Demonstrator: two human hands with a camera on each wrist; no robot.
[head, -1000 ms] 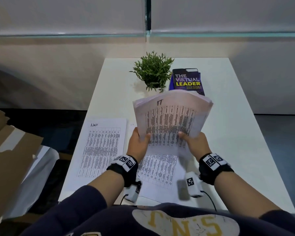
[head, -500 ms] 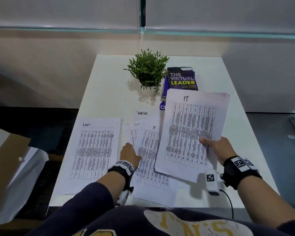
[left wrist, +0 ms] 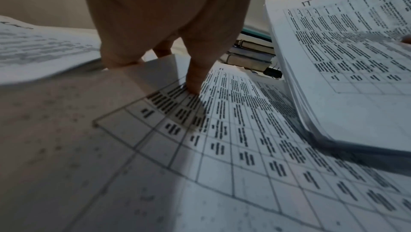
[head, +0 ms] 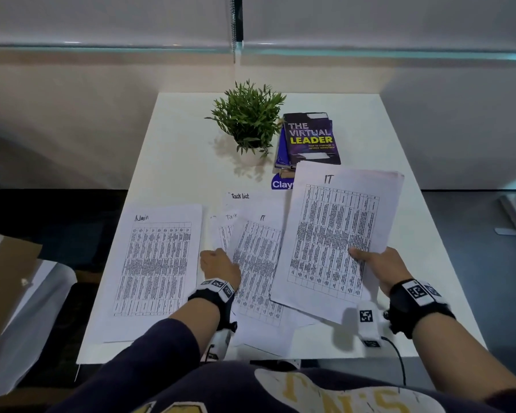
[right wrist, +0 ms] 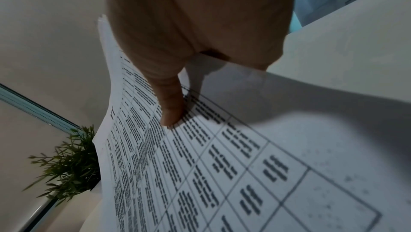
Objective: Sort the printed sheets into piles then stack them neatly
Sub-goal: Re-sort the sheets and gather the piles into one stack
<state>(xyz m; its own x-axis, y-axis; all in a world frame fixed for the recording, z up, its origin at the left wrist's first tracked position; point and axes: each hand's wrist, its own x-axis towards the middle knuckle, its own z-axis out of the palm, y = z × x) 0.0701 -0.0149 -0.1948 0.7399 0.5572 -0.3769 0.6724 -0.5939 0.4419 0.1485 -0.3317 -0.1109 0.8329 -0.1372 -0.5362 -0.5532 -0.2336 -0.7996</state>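
Matt white paper sheets (head: 334, 234) lie on a smooth white table (head: 176, 162) beside a glossy-covered book (head: 310, 138).

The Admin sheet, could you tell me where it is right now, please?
In the head view the Admin sheet lies flat on the table's near-left part, just left of the left hand.

bare table (head: 188, 162) left of plant (head: 248, 114), books (head: 310, 138) (stacked) blocking far centre, sheets (head: 158, 263) covering near side
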